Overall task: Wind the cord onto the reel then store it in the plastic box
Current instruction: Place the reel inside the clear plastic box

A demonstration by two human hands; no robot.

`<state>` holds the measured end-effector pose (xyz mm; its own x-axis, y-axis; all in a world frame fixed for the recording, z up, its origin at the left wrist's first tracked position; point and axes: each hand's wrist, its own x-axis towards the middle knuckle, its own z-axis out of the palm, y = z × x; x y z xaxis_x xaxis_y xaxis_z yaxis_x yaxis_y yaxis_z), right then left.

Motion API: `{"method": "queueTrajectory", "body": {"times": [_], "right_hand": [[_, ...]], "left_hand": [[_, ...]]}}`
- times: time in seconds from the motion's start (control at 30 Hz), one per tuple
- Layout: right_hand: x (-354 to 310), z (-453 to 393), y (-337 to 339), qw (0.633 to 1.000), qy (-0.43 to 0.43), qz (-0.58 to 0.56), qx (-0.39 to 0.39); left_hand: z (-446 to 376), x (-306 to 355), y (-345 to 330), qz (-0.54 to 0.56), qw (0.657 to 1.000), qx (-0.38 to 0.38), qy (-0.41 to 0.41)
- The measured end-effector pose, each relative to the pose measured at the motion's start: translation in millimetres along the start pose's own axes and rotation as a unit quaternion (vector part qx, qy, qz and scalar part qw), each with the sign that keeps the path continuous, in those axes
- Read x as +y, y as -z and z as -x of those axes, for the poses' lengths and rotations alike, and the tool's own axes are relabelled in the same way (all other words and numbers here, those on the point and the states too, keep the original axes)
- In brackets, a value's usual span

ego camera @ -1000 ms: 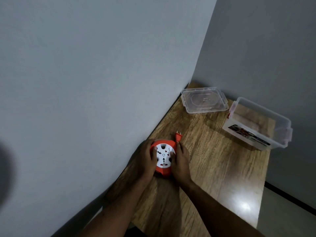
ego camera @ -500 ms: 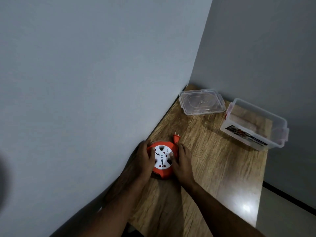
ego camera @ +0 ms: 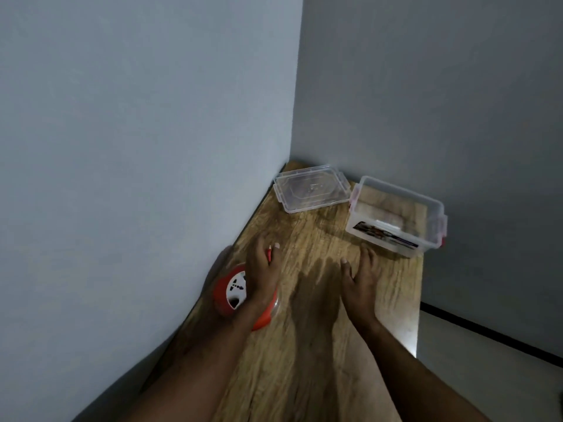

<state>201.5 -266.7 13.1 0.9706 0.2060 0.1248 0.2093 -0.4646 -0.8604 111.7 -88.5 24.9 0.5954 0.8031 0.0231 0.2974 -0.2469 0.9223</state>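
The orange cord reel [ego camera: 230, 292] with its white socket face sits at the table's left edge, close to the wall. My left hand [ego camera: 262, 274] lies across its right side and grips it, the fingertips at the small orange plug [ego camera: 269, 253]. No loose cord shows. My right hand [ego camera: 362, 283] is off the reel, fingers spread and holding nothing, hovering over the wood with its fingertips just short of the clear plastic box [ego camera: 399, 190]. The box stands uncovered at the far right, with a printed label on its front wall.
The box's clear lid [ego camera: 310, 190] lies flat in the far corner, left of the box. The wooden table [ego camera: 316, 354] is narrow, with grey walls along its left and far sides. Its right edge drops to a pale floor [ego camera: 487, 367].
My right hand has let go of the reel and moved right and forward toward the box. My left hand has shifted over the reel's top. The camera has tilted, moving everything lower.
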Motion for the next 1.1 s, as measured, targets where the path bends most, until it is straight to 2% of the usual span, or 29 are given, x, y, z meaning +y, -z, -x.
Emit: {"method": "queueTrajectory", "body": {"times": [0.2, 0.33, 0.53, 0.73, 0.97, 1.1], "right_hand": [[19, -35, 51, 0.99, -0.045, 0.006, 0.131], [37, -59, 76, 0.982, -0.083, -0.012, 0.172], [61, -95, 88, 0.972, -0.114, -0.065, 0.194], [76, -128, 84, 0.963, -0.131, -0.15, 0.181], [91, -148, 78, 0.947, -0.155, -0.219, 0.176], [94, -149, 76, 0.943, -0.139, -0.245, 0.179]], "left_hand": [[-4, 32, -52, 0.043, 0.998, -0.043, 0.01], [-15, 53, -91, 0.072, 0.995, -0.063, 0.024], [-35, 78, -149, 0.125, 0.984, -0.112, 0.066], [-66, 85, -195, 0.192, 0.965, -0.149, 0.098], [-87, 83, -218, 0.237, 0.941, -0.209, 0.121], [-84, 81, -219, 0.235, 0.941, -0.205, 0.131]]}}
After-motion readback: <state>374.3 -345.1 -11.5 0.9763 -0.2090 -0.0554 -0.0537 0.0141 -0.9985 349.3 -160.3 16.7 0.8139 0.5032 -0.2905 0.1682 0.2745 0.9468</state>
